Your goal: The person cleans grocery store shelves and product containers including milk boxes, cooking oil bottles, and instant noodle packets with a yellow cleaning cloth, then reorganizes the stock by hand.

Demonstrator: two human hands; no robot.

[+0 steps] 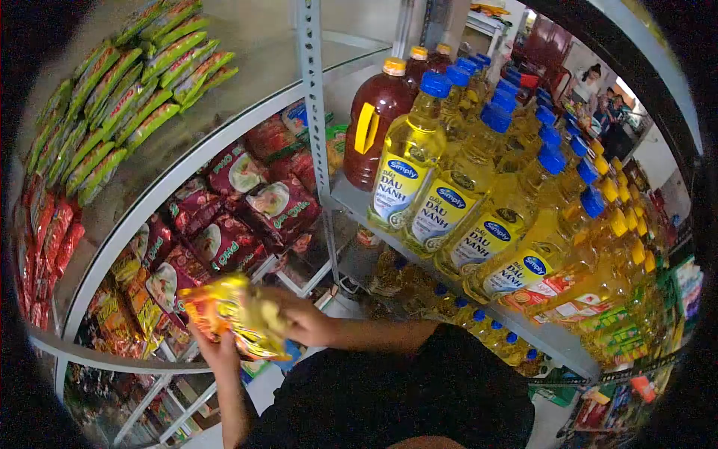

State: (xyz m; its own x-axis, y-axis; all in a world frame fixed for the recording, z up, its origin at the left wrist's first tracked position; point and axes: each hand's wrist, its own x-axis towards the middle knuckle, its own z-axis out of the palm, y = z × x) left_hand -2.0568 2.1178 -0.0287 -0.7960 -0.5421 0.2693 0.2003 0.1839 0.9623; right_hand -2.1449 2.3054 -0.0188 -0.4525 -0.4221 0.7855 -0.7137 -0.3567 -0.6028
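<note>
The biggest thing around me is the metal shelf to the right of my hands, packed with rows of clear bottles of yellow oil with blue caps and, farther along, yellow ones. Left of my hands and beyond them curves the pale-framed rack. Above and left of my hands, green packets lie in a slanting stack, with red packets just below them. Maroon packets fill the rack right beyond my hands, and yellow-and-orange packets lie to their left. Past my right hand stands a big dark-red bottle with an orange handle, beside the oil. Well beyond the shelf, off to the right, is another person.

The shiny yellow-and-orange bag is up between my two hands. My left hand pinches its lower left edge, thumb on the near face. My right hand is at its right end, fingers bent; with the blur I can't tell how firmly they close.
</note>
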